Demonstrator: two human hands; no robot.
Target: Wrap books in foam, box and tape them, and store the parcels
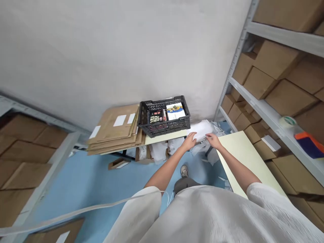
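A white stack of what looks like plastic bags or sheets (201, 129) lies at the right end of the far table, beside a black crate. My left hand (189, 141) is at its near left edge, thumb and fingers curved with a gap between them. Opposite it, my right hand (214, 140) reaches to the near right edge, fingers stretched out and apart. Both hands look empty, though whether the fingertips touch the white stack is hard to tell. In the black plastic crate (167, 128) are a dark-covered book (156, 116) and a white, blue and yellow book (175, 111).
Flattened cardboard cartons (116, 123) are piled left of the crate. A cream tabletop (243, 148) stands at my right. Shelves of cardboard boxes (275, 60) rise on the right, with a tape roll (288, 121) on one. More boxes (22, 148) fill the left shelf.
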